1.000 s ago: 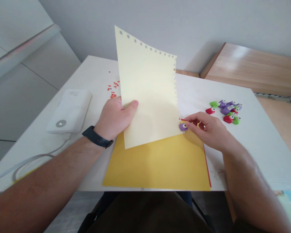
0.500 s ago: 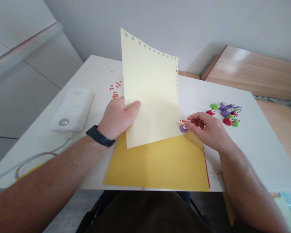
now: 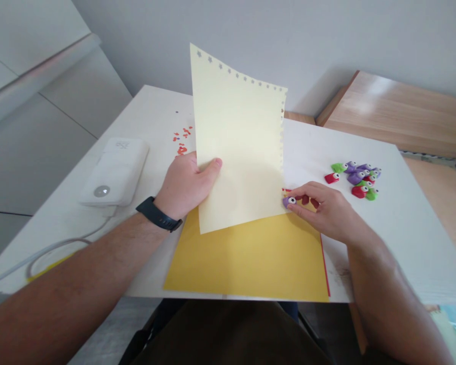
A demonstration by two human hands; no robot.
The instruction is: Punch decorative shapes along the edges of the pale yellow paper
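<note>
My left hand point(image 3: 192, 180) grips a pale yellow sheet of paper point(image 3: 239, 147) by its left edge, thumb on the front face. The sheet stands tilted up and curved, with small star-like cut-outs along its top edge and more small holes down its right edge. At the sheet's lower right corner, my right hand point(image 3: 323, 208) pinches a small purple craft punch point(image 3: 286, 202) with a star mark on its white button. The punch sits at the sheet's right edge. Under the sheet lies a darker yellow sheet point(image 3: 247, 258), with a red edge showing along its right side.
Several purple, green and red craft punches point(image 3: 359, 177) cluster on the right of the white table point(image 3: 395, 238). Orange-red paper bits point(image 3: 181, 150) are scattered behind my left hand. A white power bank point(image 3: 116, 172) with a cable point(image 3: 53, 248) lies at the left.
My right fingers have closed onto the purple punch, whose button now faces me more. The view has shifted slightly; my left hand keeps its hold on the sheet.
</note>
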